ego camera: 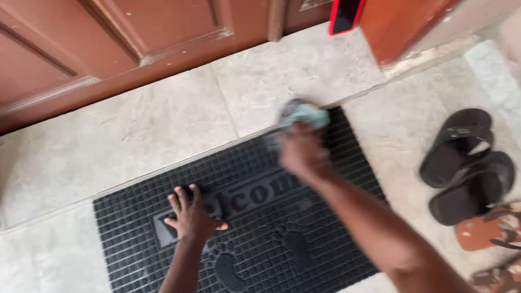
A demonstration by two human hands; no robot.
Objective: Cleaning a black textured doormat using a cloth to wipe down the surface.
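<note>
Doormat [318, 247] of black rubber, with a grid pattern, lies on the pale tiled floor [118, 145] in the lower middle of the frame. It carries a raised rectangular sign in its centre and two raised footprint shapes below this sign, all in the same black colour.

The left hand [190, 214] rests flat on the mat, fingers spread wide, at the left end of the sign, and it holds nothing. The right hand [301, 152] is blurred; it is closed around a crumpled grey-blue cloth [301, 115] at the upper right edge of the mat, where the mat meets the tile joint.

A brown wooden door [79, 49] fills the upper left of the frame, and its bottom edge runs near the far side of the mat with a strip of bare tile between. A red-framed dark object [348, 0] stands at the top centre, beside an orange-brown panel [423, 3].

At the right, well apart from the mat's right edge, lie a pair of black sandals [466, 164] and below them a pair of brown patterned sandals [516, 247]. Open tiles remain to the left of the mat and between the mat and the sandals.
</note>
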